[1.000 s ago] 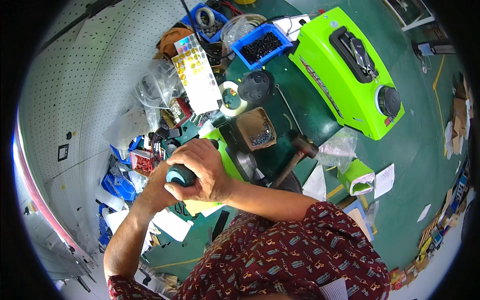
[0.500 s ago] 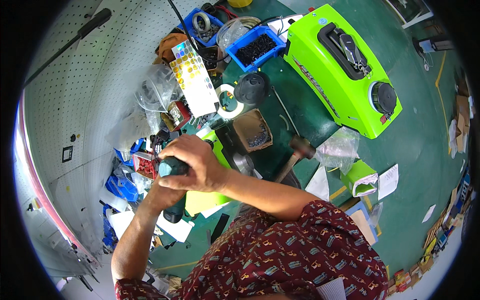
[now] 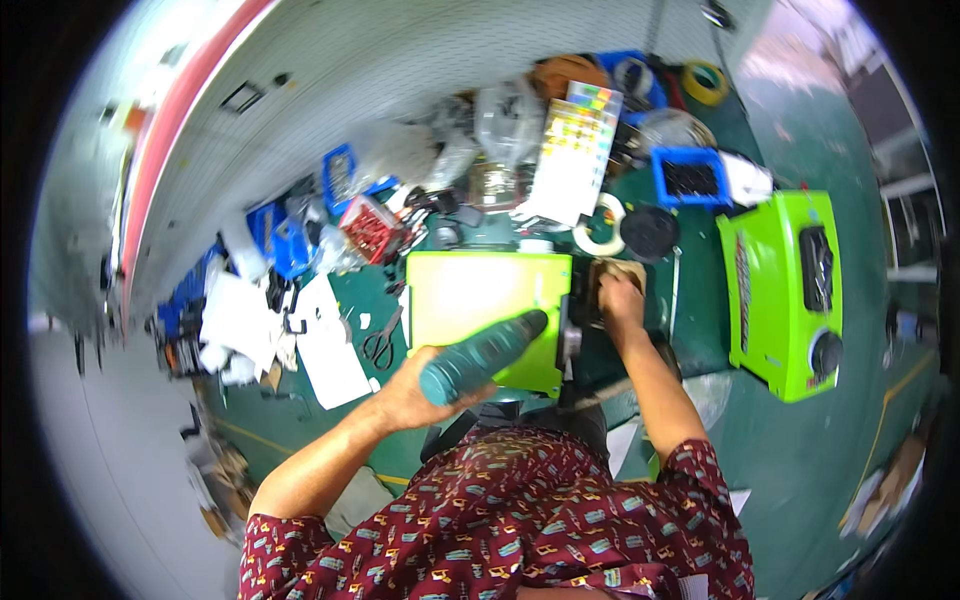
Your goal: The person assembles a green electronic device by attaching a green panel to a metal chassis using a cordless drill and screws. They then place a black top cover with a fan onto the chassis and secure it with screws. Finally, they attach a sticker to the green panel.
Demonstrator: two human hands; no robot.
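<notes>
My left hand (image 3: pixel 415 393) is closed round the teal body of a cordless screwdriver (image 3: pixel 480 358), tilted over a bright green casing (image 3: pixel 460 285) in front of me. Its dark tip points up and to the right, above the casing's right part. To the right of the casing, my right hand (image 3: pixel 622 303) reaches down into a small cardboard box (image 3: pixel 638 270). The fingers look bunched together inside it; what they hold, if anything, cannot be made out. Small screws or similar parts lay in that box half a second ago.
A second green casing with a black handle (image 3: pixel 816 270) stands at the right. Behind are a sticker sheet (image 3: pixel 570 160), a white tape roll (image 3: pixel 600 228), a black round cap (image 3: pixel 650 234) and a blue bin of black screws (image 3: pixel 690 178). Scissors (image 3: pixel 380 345) and paper lie left.
My right hand has let go of the screwdriver and moved right to the cardboard box. The left hand keeps the screwdriver, now tilted. The view has turned, showing the casing squarely.
</notes>
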